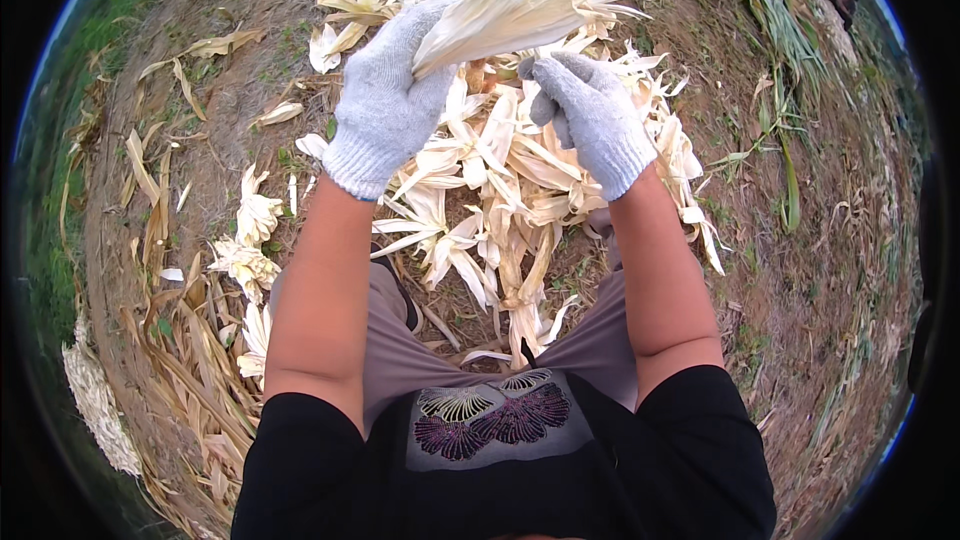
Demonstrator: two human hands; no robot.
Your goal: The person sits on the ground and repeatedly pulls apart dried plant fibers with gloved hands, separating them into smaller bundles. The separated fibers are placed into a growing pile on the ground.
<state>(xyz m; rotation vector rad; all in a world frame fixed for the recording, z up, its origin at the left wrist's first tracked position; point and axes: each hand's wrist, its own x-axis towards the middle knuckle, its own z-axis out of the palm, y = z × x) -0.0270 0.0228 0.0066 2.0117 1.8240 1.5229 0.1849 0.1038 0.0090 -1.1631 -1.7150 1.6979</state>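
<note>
My left hand (394, 94), in a pale knitted work glove, grips a bundle of dry cream corn husk (514, 11). The leaves lie long and smooth, fraying into loose strips at the far right end. Whether an ear sits inside the husk is hidden. Just below that frayed end is my right hand (592, 109), gloved alike, its fingers half curled and apart with nothing visible between them. Beneath both hands, a heap of stripped corn husks (487, 157) spreads over the ground between my legs.
More husk clusters (255, 270) lie left of my left forearm, by dry corn stalks and leaves (187, 367). A pale heap (97, 397) lies at the far left. Green long-leaved plants (772, 7) are at the upper right. Bare soil (795, 300) with plant litter extends right.
</note>
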